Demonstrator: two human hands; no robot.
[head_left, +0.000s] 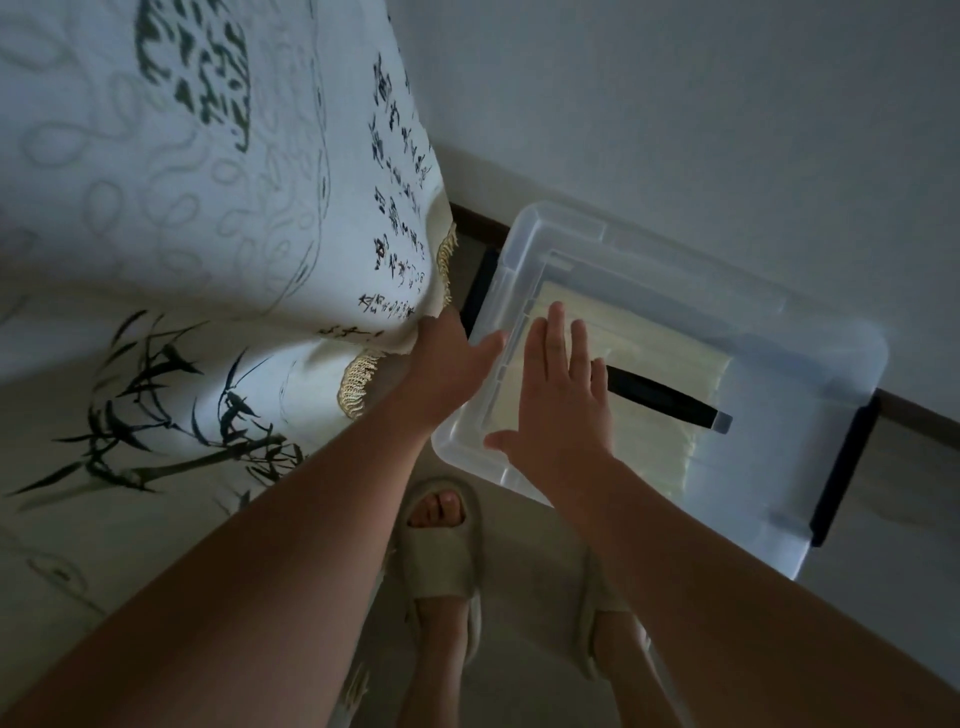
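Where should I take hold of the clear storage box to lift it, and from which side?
Probably at its two short ends, a hand under the jutting rim by each black latch, coming from the sides. The clear storage box is wide and flat, its lid smooth, so the top offers no grip. The left hand is at one end.

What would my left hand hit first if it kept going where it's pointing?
Your left hand would meet the rim of the clear storage box; its fingertips look almost on it, though depth is unclear.
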